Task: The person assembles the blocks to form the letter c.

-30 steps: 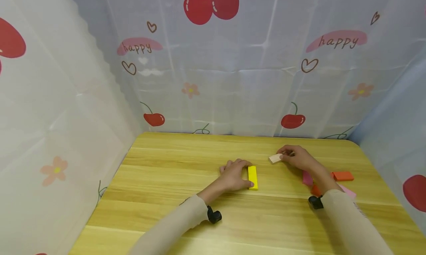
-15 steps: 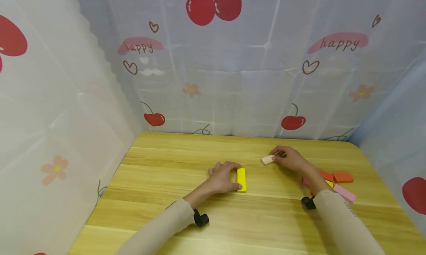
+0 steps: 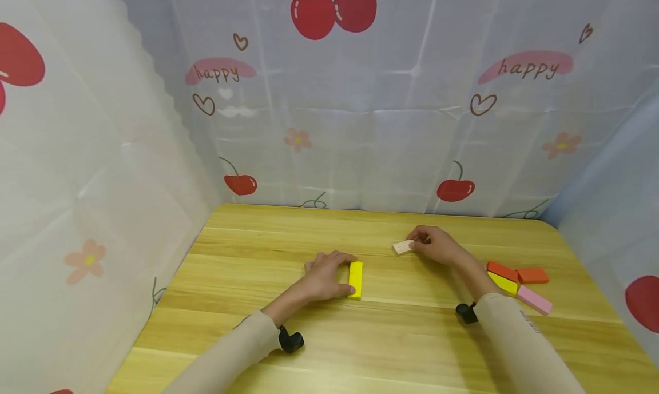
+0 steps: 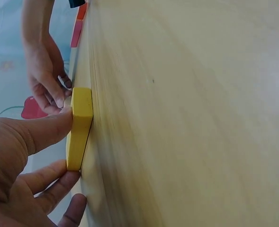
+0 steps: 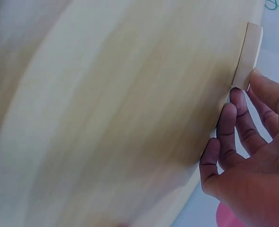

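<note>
A yellow block (image 3: pixel 356 279) lies flat on the table, its long side running front to back. My left hand (image 3: pixel 324 278) pinches it by its two ends, thumb at the near end and fingertips at the far end; the left wrist view shows this yellow block (image 4: pixel 80 127) between thumb and fingers. Farther back and to the right, my right hand (image 3: pixel 435 245) pinches a plain wooden block (image 3: pixel 403 247) by its right end. In the right wrist view that wooden block (image 5: pixel 249 56) lies against the tabletop, with thumb and fingers at one end.
At the table's right lie an orange-red block (image 3: pixel 502 271), another yellow block (image 3: pixel 501 283), an orange block (image 3: pixel 533 276) and a pink block (image 3: pixel 534 300), close together. A printed curtain (image 3: pixel 360 154) hangs behind the table (image 3: pixel 247 251) and at both sides.
Both hands have slid left across the table, the left with the yellow block and the right with the wooden block. The loose blocks at the right are now less covered by the right arm.
</note>
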`<state>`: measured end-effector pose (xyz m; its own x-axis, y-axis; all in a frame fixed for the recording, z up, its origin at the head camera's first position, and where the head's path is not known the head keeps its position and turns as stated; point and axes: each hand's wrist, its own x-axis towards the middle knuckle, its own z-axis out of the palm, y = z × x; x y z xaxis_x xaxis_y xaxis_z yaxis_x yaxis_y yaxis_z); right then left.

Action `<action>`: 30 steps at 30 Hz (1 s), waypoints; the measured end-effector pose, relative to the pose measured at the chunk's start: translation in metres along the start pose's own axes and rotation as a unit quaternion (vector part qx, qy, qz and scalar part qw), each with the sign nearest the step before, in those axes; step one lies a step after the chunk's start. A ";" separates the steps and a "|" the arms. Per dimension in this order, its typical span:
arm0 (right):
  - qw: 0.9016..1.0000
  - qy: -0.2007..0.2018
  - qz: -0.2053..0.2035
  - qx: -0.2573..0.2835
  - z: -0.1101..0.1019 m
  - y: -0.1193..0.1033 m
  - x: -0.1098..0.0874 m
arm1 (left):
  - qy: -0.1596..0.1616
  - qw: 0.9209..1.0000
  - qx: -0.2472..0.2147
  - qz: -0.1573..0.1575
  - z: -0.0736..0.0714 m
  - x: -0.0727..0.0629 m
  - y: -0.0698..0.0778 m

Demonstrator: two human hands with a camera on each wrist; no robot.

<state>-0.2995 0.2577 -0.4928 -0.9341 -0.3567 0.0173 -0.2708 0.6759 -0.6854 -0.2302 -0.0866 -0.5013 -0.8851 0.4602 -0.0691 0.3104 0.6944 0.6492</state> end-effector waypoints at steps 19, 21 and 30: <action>1.000 -0.008 -0.005 0.008 0.022 -0.018 0.017 | 0.000 1.000 -0.030 -0.005 -0.017 -0.015 -0.023; 1.000 -0.011 -0.007 0.009 0.025 -0.020 0.018 | -0.002 1.000 -0.030 -0.008 -0.019 -0.016 -0.026; 1.000 -0.016 -0.011 -0.002 0.035 -0.028 0.025 | -0.002 0.999 -0.035 -0.015 -0.026 -0.021 -0.038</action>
<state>-0.3067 0.2071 -0.4984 -0.9201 -0.3916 0.0096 -0.2925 0.6706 -0.6817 -0.2327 -0.1371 -0.5049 -0.8921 0.4424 -0.0918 0.2592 0.6675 0.6981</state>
